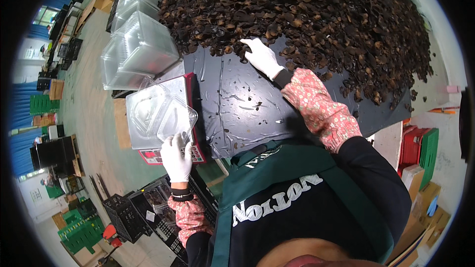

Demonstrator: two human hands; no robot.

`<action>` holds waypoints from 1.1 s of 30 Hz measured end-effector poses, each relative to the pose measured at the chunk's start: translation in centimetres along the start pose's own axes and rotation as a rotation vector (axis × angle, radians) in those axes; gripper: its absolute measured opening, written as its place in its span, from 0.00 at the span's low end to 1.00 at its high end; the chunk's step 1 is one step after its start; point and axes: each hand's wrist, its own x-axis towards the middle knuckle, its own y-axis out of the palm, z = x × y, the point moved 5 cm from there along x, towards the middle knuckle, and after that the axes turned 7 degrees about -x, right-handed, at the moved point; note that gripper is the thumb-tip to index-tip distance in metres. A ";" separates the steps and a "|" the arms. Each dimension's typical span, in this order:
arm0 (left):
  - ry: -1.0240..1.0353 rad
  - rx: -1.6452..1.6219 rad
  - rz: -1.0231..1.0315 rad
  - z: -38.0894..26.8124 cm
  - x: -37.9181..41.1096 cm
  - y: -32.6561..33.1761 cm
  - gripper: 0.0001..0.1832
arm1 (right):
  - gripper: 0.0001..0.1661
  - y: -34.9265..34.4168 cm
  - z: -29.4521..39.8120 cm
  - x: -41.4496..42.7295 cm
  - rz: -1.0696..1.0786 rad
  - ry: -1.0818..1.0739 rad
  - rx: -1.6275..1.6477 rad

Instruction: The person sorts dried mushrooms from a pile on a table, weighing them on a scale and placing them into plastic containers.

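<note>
My left hand (pixel 177 157), in a white glove, is at the near edge of an open clear plastic clamshell box (pixel 176 118). The box rests on the metal plate of a red-edged digital scale (pixel 134 133). My right hand (pixel 261 57), also white-gloved, touches the near edge of a large heap of dark wood ear mushrooms (pixel 297 18) with its fingers. Whether it grips a piece is unclear. The heap lies on a table covered in black plastic sheet (pixel 245 92), with small crumbs scattered over it.
Stacks of clear plastic boxes (pixel 141 48) stand beyond the scale on the left. Below the table's left side are black crates (pixel 122 215), one holding packed boxes. Red and green crates (pixel 426 155) and cardboard boxes (pixel 432 211) are at the right.
</note>
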 end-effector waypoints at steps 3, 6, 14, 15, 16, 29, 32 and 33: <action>-0.043 0.083 0.014 1.2 -0.8 1.1 0.14 | 0.31 1.7 1.1 2.6 0.034 -0.040 -0.072; -0.079 0.079 -0.019 1.4 -1.0 0.9 0.15 | 0.27 3.2 2.0 2.9 0.023 -0.097 -0.193; -0.019 -0.521 -0.425 -5.9 1.4 1.5 0.12 | 0.17 1.1 -2.3 0.5 0.013 0.113 0.219; -0.090 -0.640 -0.332 -7.2 1.9 3.3 0.11 | 0.09 0.7 -0.8 -0.8 0.049 0.138 0.305; -0.251 -0.860 -0.244 -8.2 2.4 5.8 0.10 | 0.10 0.2 1.2 -2.6 0.092 0.117 0.405; -0.508 -1.999 -0.235 -4.8 4.9 4.1 0.23 | 0.15 -0.5 22.4 -12.5 -0.018 -0.865 0.014; -0.548 -1.733 -0.472 2.1 4.5 1.6 0.23 | 0.15 3.3 27.5 -10.8 0.045 -0.930 0.088; -0.575 -1.591 -0.539 4.0 4.2 0.8 0.24 | 0.15 4.0 28.5 -11.1 0.021 -0.973 0.015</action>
